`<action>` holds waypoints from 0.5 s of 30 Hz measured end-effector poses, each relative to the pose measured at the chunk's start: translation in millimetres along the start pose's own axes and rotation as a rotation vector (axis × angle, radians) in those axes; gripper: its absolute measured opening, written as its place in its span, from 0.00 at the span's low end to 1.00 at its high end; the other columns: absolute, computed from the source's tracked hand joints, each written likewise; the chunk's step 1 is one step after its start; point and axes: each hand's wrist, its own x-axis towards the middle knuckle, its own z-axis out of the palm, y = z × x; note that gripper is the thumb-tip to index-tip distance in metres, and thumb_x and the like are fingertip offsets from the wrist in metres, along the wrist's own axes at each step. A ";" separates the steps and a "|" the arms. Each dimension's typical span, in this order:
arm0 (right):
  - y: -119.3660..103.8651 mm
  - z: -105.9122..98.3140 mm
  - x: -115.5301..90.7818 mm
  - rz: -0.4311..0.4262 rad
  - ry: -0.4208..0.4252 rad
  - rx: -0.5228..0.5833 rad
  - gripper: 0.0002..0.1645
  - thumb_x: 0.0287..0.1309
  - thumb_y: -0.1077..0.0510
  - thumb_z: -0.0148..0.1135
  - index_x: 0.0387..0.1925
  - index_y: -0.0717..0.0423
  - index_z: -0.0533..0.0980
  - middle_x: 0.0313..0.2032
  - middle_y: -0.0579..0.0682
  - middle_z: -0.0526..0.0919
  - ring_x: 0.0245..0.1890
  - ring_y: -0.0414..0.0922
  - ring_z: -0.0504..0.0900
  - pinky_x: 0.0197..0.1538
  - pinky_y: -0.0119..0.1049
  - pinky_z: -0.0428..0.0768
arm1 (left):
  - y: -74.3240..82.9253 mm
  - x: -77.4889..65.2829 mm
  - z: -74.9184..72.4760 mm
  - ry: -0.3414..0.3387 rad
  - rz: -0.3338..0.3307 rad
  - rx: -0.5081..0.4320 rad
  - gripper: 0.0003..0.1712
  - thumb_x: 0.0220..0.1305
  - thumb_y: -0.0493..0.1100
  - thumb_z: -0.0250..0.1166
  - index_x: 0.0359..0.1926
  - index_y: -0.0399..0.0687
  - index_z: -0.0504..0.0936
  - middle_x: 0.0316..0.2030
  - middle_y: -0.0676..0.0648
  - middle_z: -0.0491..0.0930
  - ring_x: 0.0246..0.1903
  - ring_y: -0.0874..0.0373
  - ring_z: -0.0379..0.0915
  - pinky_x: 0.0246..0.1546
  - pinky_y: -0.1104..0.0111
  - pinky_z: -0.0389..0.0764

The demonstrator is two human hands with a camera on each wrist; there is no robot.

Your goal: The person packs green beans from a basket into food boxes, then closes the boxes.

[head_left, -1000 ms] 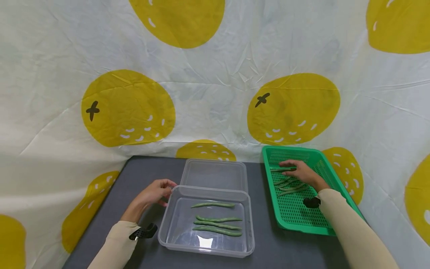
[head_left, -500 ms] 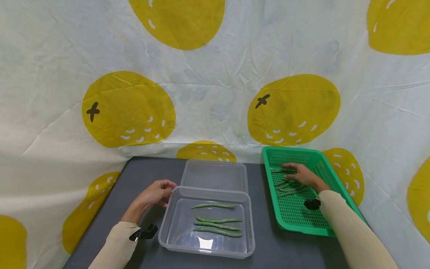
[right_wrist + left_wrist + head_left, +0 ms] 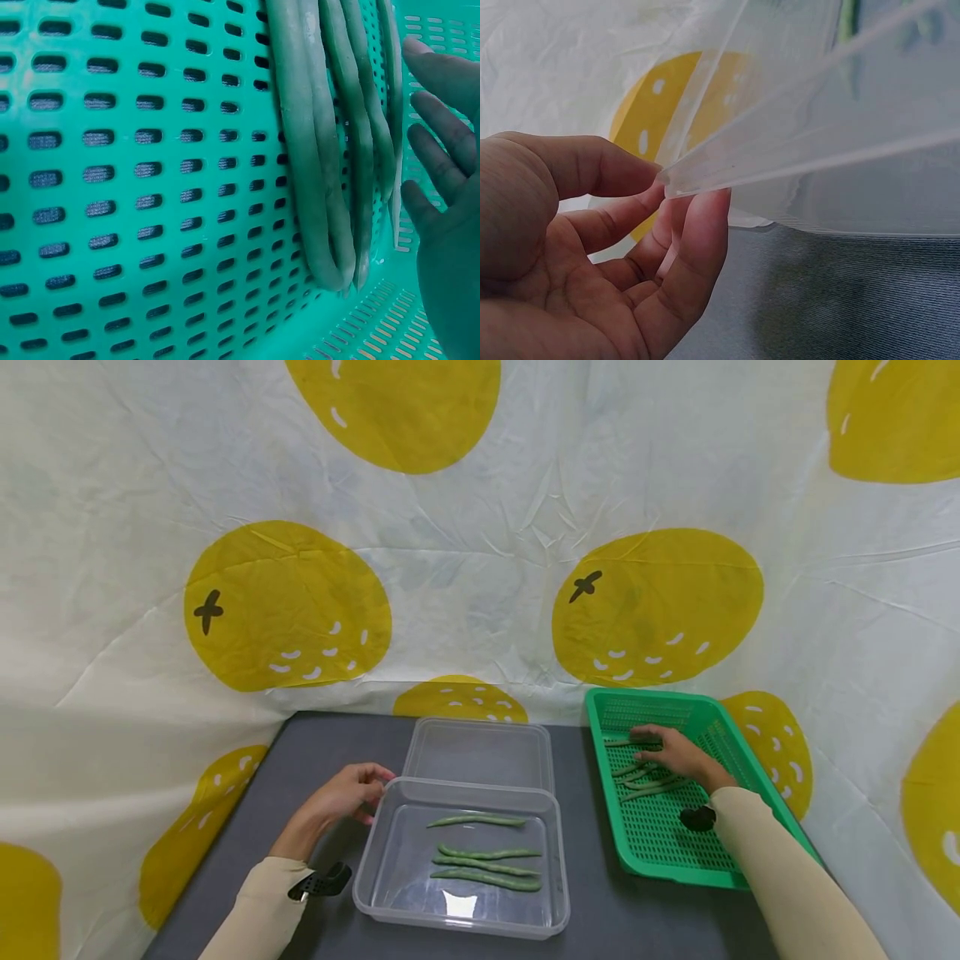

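A clear plastic food container (image 3: 457, 925) stands mid-table with several green beans (image 3: 486, 881) lying crosswise in it. At its back left corner my left hand (image 3: 339, 795) pinches the rim; in the left wrist view the thumb is on top of the rim (image 3: 795, 174) and fingers are below. My right hand (image 3: 678, 755) is inside the green plastic basket (image 3: 621, 839), over its far end. In the right wrist view, several green beans (image 3: 307, 150) lie side by side on the perforated floor. The right fingers (image 3: 442, 154) are loosely bent beside the farthest bean, gripping nothing visible.
A clear lid (image 3: 480, 752) lies flat behind the container. Dark grey cloth (image 3: 600, 918) covers the table. A white curtain (image 3: 472, 593) with yellow fruit prints hangs behind the table and at both sides.
My right hand has shifted slightly to the right and lower within the basket. The left hand stays at the container's corner, and the beans in the container have not moved.
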 end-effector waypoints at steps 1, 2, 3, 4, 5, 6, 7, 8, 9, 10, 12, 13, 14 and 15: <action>-0.5 0.0 -0.5 0.005 0.001 -0.008 0.36 0.69 0.55 0.63 0.70 0.69 0.65 0.67 0.70 0.69 0.67 0.71 0.65 0.62 0.68 0.69 | -0.1 -0.1 0.0 -0.004 0.005 0.003 0.19 0.71 0.34 0.53 0.60 0.30 0.75 0.43 0.37 0.81 0.36 0.50 0.80 0.30 0.58 0.86; 0.2 0.1 -0.7 0.004 0.000 -0.023 0.35 0.69 0.55 0.63 0.70 0.69 0.65 0.67 0.71 0.69 0.67 0.71 0.65 0.61 0.68 0.69 | -0.3 -0.1 -0.1 -0.005 0.004 0.002 0.19 0.71 0.34 0.53 0.60 0.30 0.75 0.43 0.36 0.81 0.36 0.50 0.80 0.30 0.59 0.86; 0.3 0.1 -1.1 0.005 -0.003 -0.032 0.35 0.69 0.55 0.63 0.70 0.69 0.65 0.68 0.71 0.68 0.67 0.72 0.64 0.61 0.68 0.69 | 0.0 -0.3 -0.2 -0.005 0.004 0.001 0.19 0.71 0.34 0.53 0.60 0.31 0.75 0.43 0.36 0.81 0.36 0.50 0.80 0.30 0.59 0.86; 0.3 0.2 -1.4 0.004 -0.006 -0.043 0.35 0.69 0.55 0.63 0.70 0.69 0.65 0.68 0.71 0.68 0.67 0.72 0.64 0.61 0.69 0.69 | 0.0 -0.3 -0.3 -0.005 0.003 0.000 0.19 0.71 0.34 0.53 0.60 0.31 0.75 0.43 0.36 0.81 0.36 0.50 0.80 0.30 0.59 0.86; 0.1 0.3 -1.8 0.002 -0.008 -0.056 0.35 0.69 0.56 0.63 0.70 0.69 0.65 0.68 0.72 0.68 0.67 0.72 0.64 0.61 0.69 0.69 | 0.1 -0.3 -0.5 -0.004 0.004 0.001 0.19 0.71 0.34 0.53 0.60 0.31 0.75 0.43 0.36 0.80 0.36 0.50 0.80 0.30 0.59 0.86; -0.3 0.6 -2.2 0.005 -0.007 -0.059 0.34 0.69 0.56 0.63 0.70 0.69 0.66 0.67 0.72 0.68 0.67 0.72 0.64 0.61 0.69 0.68 | 0.4 -0.4 -0.6 0.000 0.000 -0.002 0.19 0.71 0.34 0.53 0.60 0.31 0.76 0.42 0.37 0.81 0.36 0.50 0.80 0.30 0.59 0.86; -0.5 0.9 -2.3 0.009 -0.003 -0.059 0.33 0.69 0.57 0.62 0.69 0.69 0.66 0.67 0.72 0.68 0.67 0.72 0.64 0.61 0.69 0.68 | 0.5 -0.4 -0.7 0.003 0.000 -0.001 0.19 0.71 0.34 0.53 0.60 0.31 0.75 0.42 0.37 0.80 0.36 0.50 0.80 0.30 0.59 0.86; -0.9 1.1 -2.6 0.009 0.000 -0.063 0.33 0.69 0.57 0.62 0.69 0.69 0.67 0.66 0.71 0.69 0.67 0.72 0.65 0.61 0.69 0.69 | 0.8 -0.5 -0.9 0.007 -0.004 -0.003 0.19 0.71 0.34 0.53 0.60 0.31 0.76 0.42 0.37 0.81 0.36 0.51 0.80 0.30 0.59 0.85; -2.0 1.0 -3.2 0.011 0.002 -0.064 0.32 0.70 0.58 0.62 0.69 0.69 0.67 0.66 0.71 0.70 0.67 0.72 0.65 0.61 0.69 0.69 | 0.8 -0.5 -1.1 0.010 -0.002 -0.002 0.20 0.71 0.34 0.53 0.60 0.31 0.76 0.42 0.37 0.81 0.35 0.51 0.80 0.30 0.59 0.86; -2.1 1.1 -3.3 0.011 0.008 -0.071 0.31 0.70 0.58 0.62 0.68 0.69 0.68 0.66 0.71 0.70 0.66 0.71 0.66 0.61 0.68 0.69 | 0.8 -0.6 -1.1 0.011 -0.001 -0.001 0.20 0.71 0.34 0.53 0.60 0.31 0.75 0.42 0.37 0.81 0.35 0.51 0.80 0.30 0.59 0.85; -2.1 1.3 -3.6 0.012 0.025 -0.079 0.29 0.70 0.60 0.61 0.67 0.68 0.69 0.64 0.70 0.72 0.65 0.71 0.67 0.61 0.68 0.70 | 0.9 -0.9 -1.2 0.013 0.003 0.001 0.20 0.70 0.34 0.53 0.60 0.31 0.75 0.42 0.37 0.81 0.35 0.51 0.80 0.29 0.59 0.85; -1.8 1.5 -3.5 0.010 0.033 -0.085 0.28 0.70 0.62 0.61 0.67 0.68 0.70 0.64 0.70 0.72 0.65 0.70 0.68 0.61 0.67 0.70 | 0.9 -0.9 -1.2 0.013 0.003 0.001 0.20 0.70 0.34 0.53 0.60 0.31 0.75 0.42 0.37 0.81 0.35 0.51 0.80 0.29 0.59 0.85; -1.7 1.6 -3.6 0.005 0.041 -0.093 0.27 0.70 0.63 0.60 0.66 0.68 0.70 0.63 0.69 0.73 0.64 0.70 0.69 0.60 0.67 0.71 | 0.8 -0.9 -1.2 0.014 0.004 0.000 0.20 0.71 0.34 0.53 0.60 0.31 0.76 0.42 0.37 0.81 0.35 0.51 0.80 0.29 0.59 0.85; -1.4 1.9 -3.6 -0.005 0.050 -0.108 0.26 0.69 0.64 0.60 0.65 0.69 0.71 0.62 0.70 0.74 0.63 0.70 0.70 0.59 0.66 0.72 | 0.7 -0.8 -1.1 0.012 0.004 -0.001 0.19 0.71 0.34 0.53 0.60 0.31 0.76 0.42 0.37 0.81 0.35 0.50 0.80 0.29 0.59 0.85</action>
